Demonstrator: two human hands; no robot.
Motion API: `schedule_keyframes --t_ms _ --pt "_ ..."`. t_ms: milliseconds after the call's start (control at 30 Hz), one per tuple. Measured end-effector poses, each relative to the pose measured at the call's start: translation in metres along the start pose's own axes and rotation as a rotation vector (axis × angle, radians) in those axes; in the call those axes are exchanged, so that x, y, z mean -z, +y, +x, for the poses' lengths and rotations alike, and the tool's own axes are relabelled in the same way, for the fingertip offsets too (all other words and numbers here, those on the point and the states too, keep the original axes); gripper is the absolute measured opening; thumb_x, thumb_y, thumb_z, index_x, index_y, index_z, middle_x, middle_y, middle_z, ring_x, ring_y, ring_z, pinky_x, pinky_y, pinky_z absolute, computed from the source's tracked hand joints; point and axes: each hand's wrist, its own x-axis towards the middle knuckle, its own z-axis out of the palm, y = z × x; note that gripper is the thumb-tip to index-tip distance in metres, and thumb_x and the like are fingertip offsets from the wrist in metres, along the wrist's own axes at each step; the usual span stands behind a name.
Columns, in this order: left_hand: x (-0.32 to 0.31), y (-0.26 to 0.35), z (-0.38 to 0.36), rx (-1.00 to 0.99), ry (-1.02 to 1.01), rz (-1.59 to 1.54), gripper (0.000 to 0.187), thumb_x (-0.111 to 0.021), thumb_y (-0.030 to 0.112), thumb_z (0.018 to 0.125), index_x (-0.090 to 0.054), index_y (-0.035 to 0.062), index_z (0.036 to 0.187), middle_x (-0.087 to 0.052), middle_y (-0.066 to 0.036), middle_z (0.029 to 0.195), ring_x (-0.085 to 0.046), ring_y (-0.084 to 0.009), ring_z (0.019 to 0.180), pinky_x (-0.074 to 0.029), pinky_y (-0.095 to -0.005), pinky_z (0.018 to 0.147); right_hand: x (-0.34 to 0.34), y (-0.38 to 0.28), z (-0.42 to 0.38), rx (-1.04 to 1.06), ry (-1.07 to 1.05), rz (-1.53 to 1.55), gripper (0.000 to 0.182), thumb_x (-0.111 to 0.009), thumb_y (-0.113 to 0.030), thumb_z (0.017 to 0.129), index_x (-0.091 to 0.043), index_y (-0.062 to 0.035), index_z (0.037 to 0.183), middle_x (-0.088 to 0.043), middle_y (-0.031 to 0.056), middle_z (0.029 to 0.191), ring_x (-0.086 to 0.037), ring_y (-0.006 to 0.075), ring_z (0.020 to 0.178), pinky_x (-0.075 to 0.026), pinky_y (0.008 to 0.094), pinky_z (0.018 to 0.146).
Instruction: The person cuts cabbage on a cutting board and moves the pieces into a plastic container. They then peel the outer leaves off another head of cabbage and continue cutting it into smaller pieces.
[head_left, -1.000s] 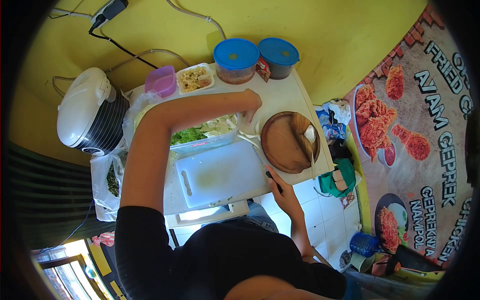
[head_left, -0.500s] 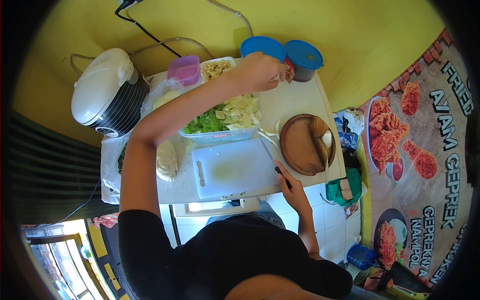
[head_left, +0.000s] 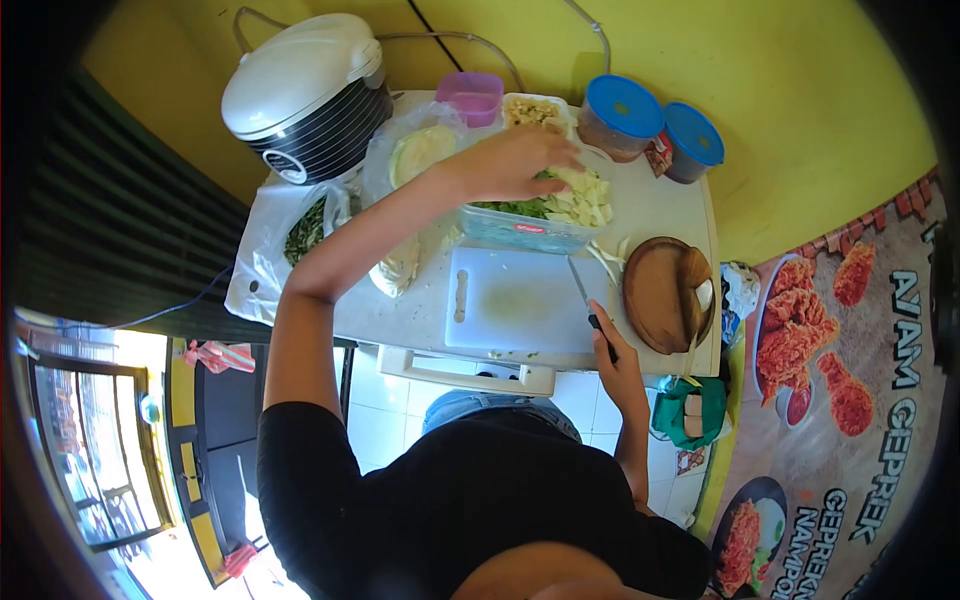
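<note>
My left hand (head_left: 525, 165) is over the clear plastic container (head_left: 535, 237), fingers apart, with nothing visible in it. Inside the container lie green leaves (head_left: 513, 208) and chopped pale cabbage (head_left: 583, 203). Partly hidden behind the hand is its far side. My right hand (head_left: 620, 362) is closed round the black handle of a knife (head_left: 579, 284), the blade pointing away along the right edge of the white cutting board (head_left: 520, 320). A cabbage piece (head_left: 396, 270) lies left of the board, and another cabbage (head_left: 425, 153) sits in a plastic bag.
Right of the board is a round wooden mortar (head_left: 655, 300). Blue-lidded tubs (head_left: 625, 105), a red packet (head_left: 659, 157), a purple box (head_left: 470, 98) and a small tray of chopped food (head_left: 533, 110) line the back. A rice cooker (head_left: 305, 95) stands at left.
My left hand has drawn back from beside the blue-lidded tubs to above the container, its fingers now spread. My right hand still grips the knife. The view has shifted.
</note>
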Motion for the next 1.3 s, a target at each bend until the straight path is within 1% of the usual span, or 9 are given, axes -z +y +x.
schedule_keyframes --t_ms 133,200,500,567,700,767,1000,1067,1300 --pt "0.053 0.032 -0.050 0.117 0.228 -0.025 0.026 -0.061 0.023 0.091 -0.068 0.0071 0.110 -0.065 -0.011 0.117 -0.060 -0.0294 0.109 -0.046 -0.0393 0.096 -0.005 0.006 0.001 0.104 0.032 -0.043 0.042 -0.048 -0.015 0.100 -0.045 -0.0166 0.142 -0.062 0.0069 0.097 -0.041 0.0084 0.070 -0.042 0.0231 0.068" --pt "0.056 0.046 -0.085 0.399 0.301 -0.211 0.025 -0.061 0.018 0.091 -0.067 0.0051 0.111 -0.066 -0.012 0.113 -0.063 -0.0266 0.103 -0.048 -0.0362 0.092 -0.007 0.005 0.002 0.076 0.002 -0.042 0.042 -0.048 -0.015 0.100 -0.045 -0.0166 0.142 -0.061 0.0065 0.096 -0.040 0.0085 0.070 -0.041 0.0229 0.068" --pt "-0.076 0.046 -0.159 0.868 0.409 -0.223 0.030 -0.067 0.011 0.084 -0.064 -0.0002 0.112 -0.065 -0.020 0.108 -0.066 -0.0293 0.099 -0.051 -0.0365 0.086 -0.021 -0.011 0.007 0.053 -0.067 -0.063 0.041 -0.047 -0.016 0.100 -0.046 -0.0164 0.142 -0.063 0.0084 0.102 -0.042 0.0082 0.072 -0.042 0.0229 0.071" --pt "-0.093 0.040 -0.158 0.827 0.459 -0.122 0.029 -0.066 0.010 0.083 -0.064 -0.0016 0.110 -0.064 -0.022 0.106 -0.065 -0.0348 0.094 -0.051 -0.0401 0.083 -0.027 -0.007 0.006 0.096 -0.073 -0.003 0.042 -0.048 -0.013 0.099 -0.046 -0.0131 0.141 -0.043 -0.0041 0.077 -0.031 0.0059 0.066 -0.032 0.0200 0.060" --pt "-0.106 0.025 -0.154 0.867 0.472 0.037 0.021 -0.064 0.010 0.084 -0.065 -0.0019 0.102 -0.063 -0.022 0.102 -0.063 -0.0391 0.089 -0.051 -0.0437 0.079 -0.035 -0.017 0.001 0.009 -0.106 0.009 0.042 -0.048 -0.013 0.100 -0.046 -0.0136 0.142 -0.043 -0.0042 0.076 -0.031 0.0058 0.065 -0.032 0.0198 0.059" --pt "-0.107 0.021 -0.155 0.902 0.396 0.031 0.019 -0.064 0.011 0.085 -0.066 -0.0020 0.099 -0.063 -0.021 0.100 -0.063 -0.0394 0.088 -0.050 -0.0441 0.078 -0.037 -0.017 -0.001 0.015 -0.105 0.027 0.041 -0.047 -0.016 0.100 -0.046 -0.0146 0.141 -0.063 0.0098 0.114 -0.046 0.0086 0.075 -0.044 0.0237 0.076" --pt "-0.093 0.065 -0.151 0.748 0.585 -0.075 0.010 -0.066 0.008 0.082 -0.068 -0.0002 0.089 -0.066 -0.015 0.090 -0.065 -0.0336 0.082 -0.052 -0.0396 0.074 -0.033 -0.013 -0.014 -0.011 -0.012 0.040 0.041 -0.048 -0.015 0.100 -0.046 -0.0139 0.141 -0.063 0.0087 0.113 -0.045 0.0087 0.077 -0.043 0.0229 0.076" --pt "-0.098 0.092 -0.144 0.644 0.632 -0.153 0.010 -0.070 0.006 0.079 -0.068 0.0009 0.087 -0.066 -0.012 0.091 -0.065 -0.0311 0.082 -0.052 -0.0367 0.075 -0.030 -0.016 -0.020 -0.217 -0.054 0.077 0.041 -0.047 -0.015 0.100 -0.046 -0.0126 0.141 -0.062 0.0068 0.116 -0.047 0.0083 0.081 -0.043 0.0228 0.080" --pt "-0.143 0.130 -0.141 0.616 0.422 -0.271 0.015 -0.076 0.009 0.075 -0.070 0.0025 0.087 -0.065 -0.011 0.094 -0.065 -0.0279 0.087 -0.052 -0.0352 0.077 -0.044 -0.007 -0.031 -0.124 0.038 0.145 0.041 -0.047 -0.014 0.100 -0.047 -0.0132 0.141 -0.061 0.0058 0.115 -0.047 0.0074 0.084 -0.042 0.0218 0.081"
